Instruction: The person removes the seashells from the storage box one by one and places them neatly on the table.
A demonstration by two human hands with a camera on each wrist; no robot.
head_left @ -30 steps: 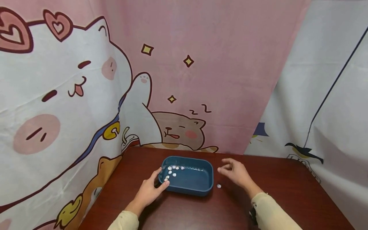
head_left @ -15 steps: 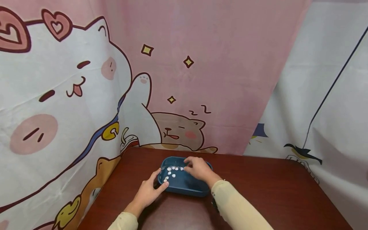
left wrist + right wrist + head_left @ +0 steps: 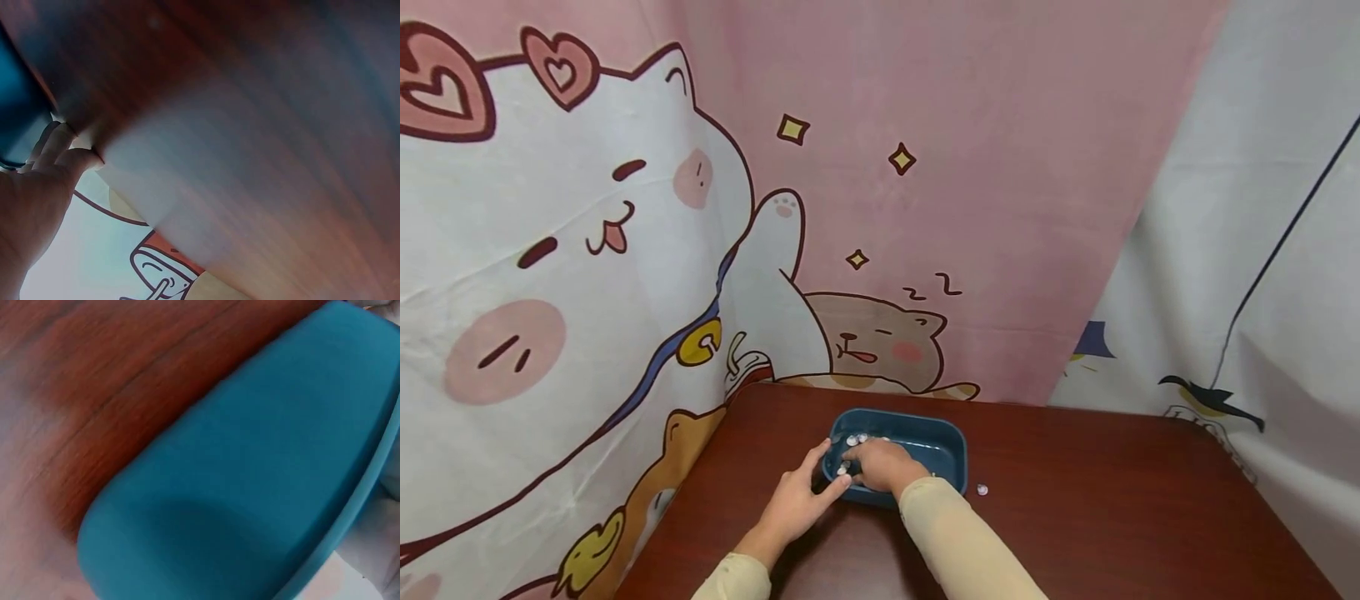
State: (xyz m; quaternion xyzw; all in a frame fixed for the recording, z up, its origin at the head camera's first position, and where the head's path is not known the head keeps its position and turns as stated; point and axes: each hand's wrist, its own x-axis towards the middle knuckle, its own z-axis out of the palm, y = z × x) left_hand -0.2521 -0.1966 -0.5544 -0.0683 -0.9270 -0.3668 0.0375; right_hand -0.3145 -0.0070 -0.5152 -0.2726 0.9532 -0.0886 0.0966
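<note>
A dark blue rectangular dish (image 3: 925, 429) stands on the table, its outer wall filling much of the right wrist view. Small whitish pieces that look like seashells (image 3: 852, 440) lie toward its left end. My left hand (image 3: 793, 500) holds the dish's left end, thumb at the near rim and fingers at the far side. Inside the dish is my right hand (image 3: 883, 465), fingers bent down among the shells near the left thumb. Whether a shell is between its fingertips is hidden. One more shell (image 3: 982, 490) lies on the table just right of the dish.
The reddish-brown wooden table (image 3: 1075, 475) reaches out on both sides of the dish. A pink and white curtain (image 3: 1000, 208) printed with cartoon cats hangs behind and to the left, close to the table's edges.
From right of the dish, my right hand has moved left over it and then down among the shells. My left hand keeps its hold. The shell on the table stays beside the dish.
</note>
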